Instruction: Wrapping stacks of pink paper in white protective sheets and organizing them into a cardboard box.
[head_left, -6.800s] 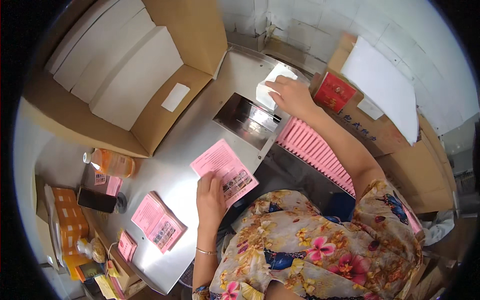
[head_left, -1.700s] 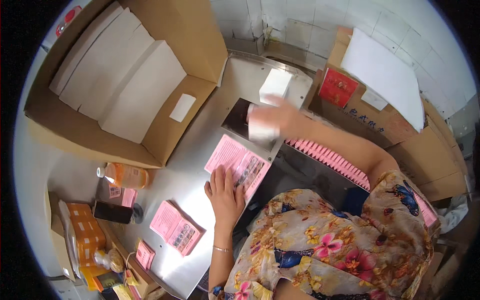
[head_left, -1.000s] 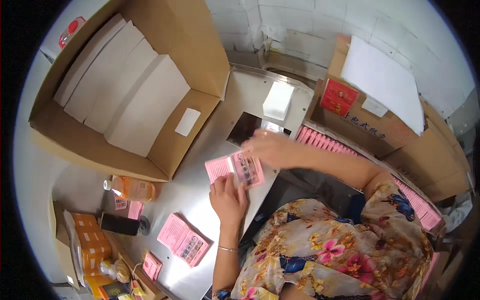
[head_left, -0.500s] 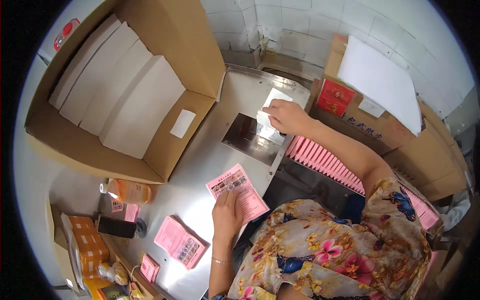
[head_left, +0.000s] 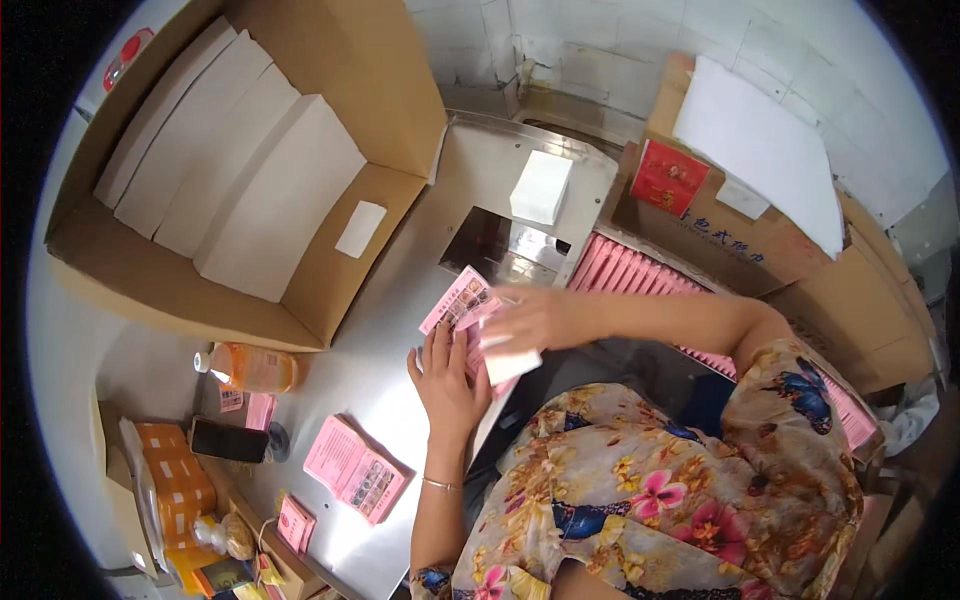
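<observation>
My left hand [head_left: 447, 385] lies flat with its fingers spread on a pink printed paper sleeve [head_left: 462, 299] near the table's front edge. Over that sleeve is my right hand [head_left: 540, 322], blurred by motion, closed on a white folded tissue [head_left: 511, 366] that covers part of the pink paper. Farther back, a neat stack of white folded tissues [head_left: 541, 187] stands beside a dark, shiny metal plate [head_left: 495, 245]. To the left of my left wrist rests a pile of pink printed sleeves [head_left: 358, 470].
A large open carton [head_left: 395, 80] of white paper blocks fills the back left. Pink packets [head_left: 645, 290] stand in a row at right, before stacked cardboard boxes [head_left: 740, 235]. An orange bottle [head_left: 255, 367] and a phone [head_left: 230, 440] are on the left.
My right hand has come from the white stack toward me, bringing a tissue over the pink sleeve. My left hand has shifted slightly forward, and its fingers have spread.
</observation>
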